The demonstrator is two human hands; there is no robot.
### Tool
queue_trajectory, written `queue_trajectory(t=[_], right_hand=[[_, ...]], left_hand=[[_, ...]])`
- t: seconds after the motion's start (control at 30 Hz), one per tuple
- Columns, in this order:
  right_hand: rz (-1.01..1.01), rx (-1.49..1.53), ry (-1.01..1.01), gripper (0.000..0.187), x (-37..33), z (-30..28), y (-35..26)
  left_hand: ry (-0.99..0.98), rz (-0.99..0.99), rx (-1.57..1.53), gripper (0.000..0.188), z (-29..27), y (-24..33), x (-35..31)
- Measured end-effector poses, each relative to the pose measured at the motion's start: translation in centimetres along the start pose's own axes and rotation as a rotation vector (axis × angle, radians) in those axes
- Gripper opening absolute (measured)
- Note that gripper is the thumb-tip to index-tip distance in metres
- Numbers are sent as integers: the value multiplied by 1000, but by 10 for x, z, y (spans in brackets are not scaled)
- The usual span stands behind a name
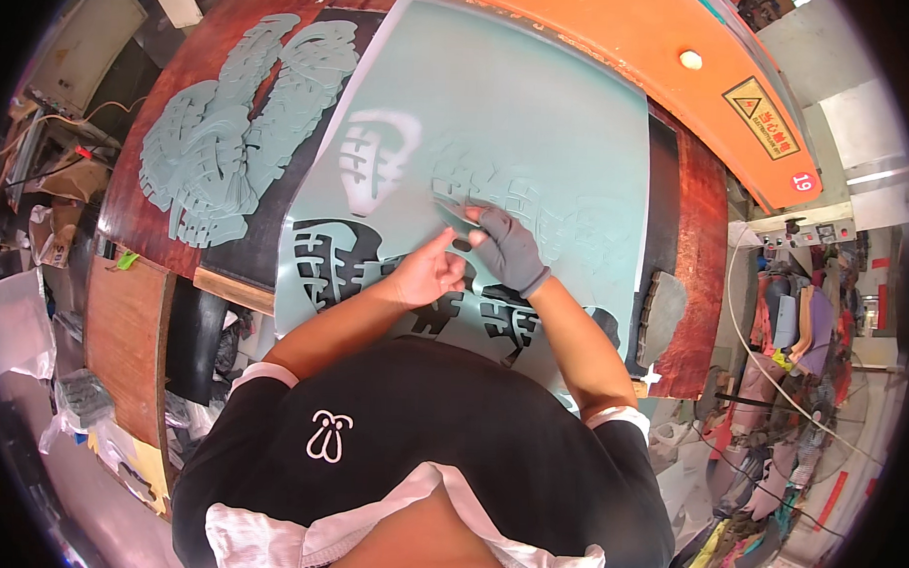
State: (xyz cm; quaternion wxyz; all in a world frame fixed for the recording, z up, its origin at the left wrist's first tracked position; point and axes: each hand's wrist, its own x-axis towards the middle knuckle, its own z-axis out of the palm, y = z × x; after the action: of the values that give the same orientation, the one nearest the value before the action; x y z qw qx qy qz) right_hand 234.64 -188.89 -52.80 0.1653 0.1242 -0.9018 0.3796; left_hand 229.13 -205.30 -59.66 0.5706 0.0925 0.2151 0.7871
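A pale green sheet [542, 77] is spread in front of me, with sole-shaped openings cut through its near part and dark surface showing in them. My right hand [508, 251], in a grey glove with bare fingertips, pinches the edge of a sole-shaped cut piece [451, 210] at the sheet's middle. Close to its left is my bare left hand [430, 273], fingers curled and index fingertip near the right fingers; whatever it holds is hidden. Further cut outlines [522, 201] show faintly beyond the right hand. A whitish sole-shaped patch [371, 161] lies left of them.
Cut sole pieces [214, 155] are heaped on the reddish board at the left. An orange machine beam [623, 50] spans the far side. A grey-green piece [661, 319] rests by the sheet's right edge. Coloured scraps [773, 325] fill the right side, and a brown board [127, 343] stands at left.
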Motion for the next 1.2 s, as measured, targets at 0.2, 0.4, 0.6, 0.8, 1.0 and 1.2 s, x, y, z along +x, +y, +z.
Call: queue_trajectory(t=[0.2,0.4,0.6,0.8,1.0,1.2], right_hand=[[142,-51,41,31,21,-13,5],[640,256,597,32,117,-94,42],[628,191,768,32,201,-161,59],[590,-1003,625,28,223,-191,86],[361,-15,942,36,191,-283,24],[-37,-489,517,31,74,-220,1]], left_hand=[[38,176,469,58,-4,-1,-6],[197,137,610,51,4,3,-13],[251,77,604,44,12,10,-13],[273,141,574,42,17,7,-15],[248,162,608,47,10,1,-20],[456,22,415,44,32,-1,-34]])
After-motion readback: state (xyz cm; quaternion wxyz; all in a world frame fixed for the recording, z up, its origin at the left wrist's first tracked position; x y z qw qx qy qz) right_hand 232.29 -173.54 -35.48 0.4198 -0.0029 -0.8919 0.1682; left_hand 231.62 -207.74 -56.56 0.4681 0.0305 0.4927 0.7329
